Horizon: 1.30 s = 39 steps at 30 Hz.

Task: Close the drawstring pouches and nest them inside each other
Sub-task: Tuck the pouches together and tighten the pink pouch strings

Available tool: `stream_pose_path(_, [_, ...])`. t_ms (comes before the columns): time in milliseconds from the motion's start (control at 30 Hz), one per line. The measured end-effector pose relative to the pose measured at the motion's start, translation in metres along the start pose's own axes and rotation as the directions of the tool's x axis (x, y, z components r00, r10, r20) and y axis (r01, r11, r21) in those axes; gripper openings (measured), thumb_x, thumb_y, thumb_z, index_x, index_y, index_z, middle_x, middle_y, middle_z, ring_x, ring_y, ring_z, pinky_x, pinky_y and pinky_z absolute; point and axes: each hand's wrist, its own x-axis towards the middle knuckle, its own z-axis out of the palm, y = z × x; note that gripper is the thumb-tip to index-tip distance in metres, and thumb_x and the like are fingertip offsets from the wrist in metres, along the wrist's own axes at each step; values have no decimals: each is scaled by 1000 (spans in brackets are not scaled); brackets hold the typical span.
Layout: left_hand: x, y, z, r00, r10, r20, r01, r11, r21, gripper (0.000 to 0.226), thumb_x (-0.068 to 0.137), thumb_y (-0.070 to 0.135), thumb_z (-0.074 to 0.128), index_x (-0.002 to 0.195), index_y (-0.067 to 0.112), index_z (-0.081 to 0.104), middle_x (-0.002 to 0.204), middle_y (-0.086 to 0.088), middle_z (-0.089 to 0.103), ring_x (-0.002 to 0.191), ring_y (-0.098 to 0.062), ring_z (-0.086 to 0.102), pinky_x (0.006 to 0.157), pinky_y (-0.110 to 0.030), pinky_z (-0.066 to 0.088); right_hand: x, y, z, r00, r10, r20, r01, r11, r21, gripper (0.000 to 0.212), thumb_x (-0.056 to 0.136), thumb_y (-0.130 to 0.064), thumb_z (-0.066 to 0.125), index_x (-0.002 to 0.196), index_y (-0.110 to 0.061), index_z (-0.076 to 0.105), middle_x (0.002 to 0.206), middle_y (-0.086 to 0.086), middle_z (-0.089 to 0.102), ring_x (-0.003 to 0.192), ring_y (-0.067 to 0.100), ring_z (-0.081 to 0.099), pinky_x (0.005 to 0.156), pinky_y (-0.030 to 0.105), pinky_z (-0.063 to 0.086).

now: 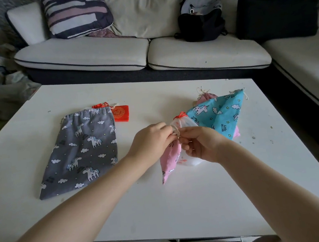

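At the middle of the table (124, 210), my left hand (152, 138) and right hand (201, 144) meet, fingers of both pinching the pale cord (175, 132) at the mouth of the pink pouch (170, 158). I judge this the closing step: cinching it. A white pouch (186, 123) with red cord lies just behind my hands, the blue pouch (221, 113) to its right, the grey pouch (82, 150) flat at left, a red pouch (121, 112) beyond it. Next I should pull the cords apart, then tuck it into a larger pouch.

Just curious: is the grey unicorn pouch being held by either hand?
No, the grey pouch lies flat on the table, apart from both hands.
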Motion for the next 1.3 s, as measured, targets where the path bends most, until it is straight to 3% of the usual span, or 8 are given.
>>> stream_pose_path(233, [2,-8,0,920,-209,331,88,934,347,30,95,27,34,98,10,59,101,-9,62,94,-32,59,62,-28,31,7,3,-2,963,-81,-256,65,995,-71,27,85,8,46,73,-15,48,56,5,46,35,9,43,38,15,37])
stream_pose_path(433, [5,-11,6,826,-383,413,107,827,552,21,93,10,41,104,9,59,105,-11,63,98,-34,62,71,-31,44,14,12,8,970,-161,-183,138,982,-132,30,84,11,43,68,-13,50,50,4,42,44,14,38,42,19,32])
stream_pose_path(600, [3,-18,0,869,-391,302,252,876,411,22,97,22,34,103,6,49,96,-17,65,86,-38,62,63,-32,34,9,11,6,981,-160,-109,165,986,36,36,86,14,35,63,-11,48,45,0,42,46,13,37,41,17,34])
stream_pose_path(700, [4,-17,-5,812,-449,373,459,886,68,20,96,29,33,104,13,43,89,-13,63,77,-32,58,65,-35,42,4,5,-1,983,-167,-74,172,983,64,34,85,11,35,65,-11,50,45,-1,37,41,11,36,40,18,33])
stream_pose_path(833, [20,3,-7,684,-390,617,730,365,-578,28,94,21,33,86,21,59,87,-7,65,79,-21,61,72,-31,47,-5,-3,-13,971,-239,16,234,960,151,30,84,4,33,78,-12,57,46,-2,32,41,11,32,42,18,31])
stream_pose_path(1033, [58,20,-1,657,-330,678,683,-120,-720,29,91,25,35,74,21,58,71,-2,57,65,-17,52,59,-27,41,-10,-23,-15,859,-511,24,502,850,161,26,89,-1,41,80,-14,61,51,-3,50,49,9,50,59,21,40])
stream_pose_path(1167, [67,19,12,694,-352,629,614,-169,-771,21,93,28,39,88,25,59,88,1,63,83,-14,55,77,-28,40,5,-23,-28,792,-611,-3,595,773,-219,42,93,5,44,123,-23,46,101,-2,67,98,9,61,84,18,46])
stream_pose_path(1300, [52,-3,36,588,-538,604,758,104,-645,17,77,37,54,92,29,49,108,4,52,103,-11,46,90,-33,34,36,13,-51,887,-459,48,297,486,-822,54,90,-6,51,140,-20,36,139,-2,46,128,15,41,98,18,29])
